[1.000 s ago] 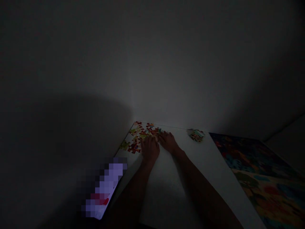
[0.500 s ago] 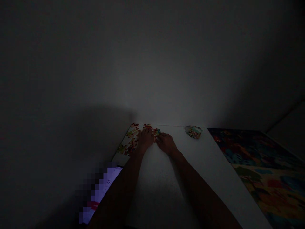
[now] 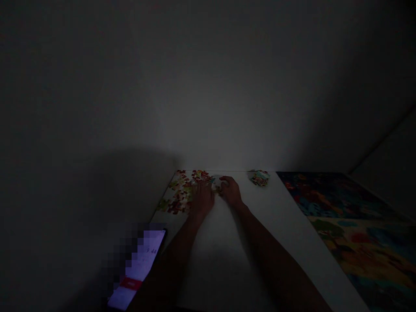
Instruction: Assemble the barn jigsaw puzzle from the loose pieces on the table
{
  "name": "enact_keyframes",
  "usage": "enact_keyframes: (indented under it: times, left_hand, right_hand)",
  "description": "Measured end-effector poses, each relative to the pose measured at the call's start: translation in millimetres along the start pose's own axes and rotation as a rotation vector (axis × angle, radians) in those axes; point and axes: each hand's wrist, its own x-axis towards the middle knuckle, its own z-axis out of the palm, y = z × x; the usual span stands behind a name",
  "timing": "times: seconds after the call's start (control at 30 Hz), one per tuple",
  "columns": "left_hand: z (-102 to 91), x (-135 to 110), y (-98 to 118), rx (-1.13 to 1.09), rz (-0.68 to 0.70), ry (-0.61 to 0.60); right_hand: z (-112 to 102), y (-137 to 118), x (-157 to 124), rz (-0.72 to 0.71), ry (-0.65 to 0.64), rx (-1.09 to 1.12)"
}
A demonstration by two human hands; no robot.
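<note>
My left hand (image 3: pixel 203 197) lies flat, fingers stretched forward, over the right edge of a spread of jigsaw puzzle pieces (image 3: pixel 177 203). To its right, my right hand (image 3: pixel 231 191) is curled, with a small puzzle piece (image 3: pixel 218 189) at its thumb and lower fingers; the dim light blurs the exact grip. Just beyond the two hands, a bluish piece (image 3: pixel 212 179) sits at the end of a cluster of reddish pieces (image 3: pixel 199 174). Part of the spread is hidden under my left hand.
A small heap of puzzle pieces (image 3: pixel 260 177) lies at the white table's (image 3: pixel 224 242) far edge, against the wall (image 3: pixel 208 108). Colourful picture sheets (image 3: pixel 344 234) cover the right side. A lit phone (image 3: pixel 143 255) rests at the left edge beside my left forearm.
My left hand has drawn slightly back, uncovering reddish pieces beyond it. The fingers of my right hand have curled and lifted from their flatter pose. The view has shifted slightly.
</note>
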Motion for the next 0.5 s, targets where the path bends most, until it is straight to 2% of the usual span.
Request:
enact_keyframes:
  times: [0.1,0.2,0.3,0.37,0.43,0.5]
  left_hand:
    - [3.4,-30,27,-0.071,0.154,0.033]
    - [4.9,-44,41,-0.146,0.228,0.006]
    - [1.8,-43,42,-0.181,0.167,0.005]
    - [-2.3,-39,41,-0.175,0.082,0.006]
    - [-6.2,-37,41,-0.147,0.011,-0.003]
    - [-8.6,-37,42,-0.110,-0.018,-0.007]
  right_hand:
    - [-9,-2,2,-0.022,0.048,-0.109]
    - [-32,-2,9,-0.098,0.095,-0.263]
    - [-73,9,22,-0.055,0.272,-0.422]
    - [-104,23,32,0.024,0.373,-0.411]
    - [-131,42,40,0.118,0.336,-0.224]
    - [-150,61,48,0.168,0.294,-0.133]
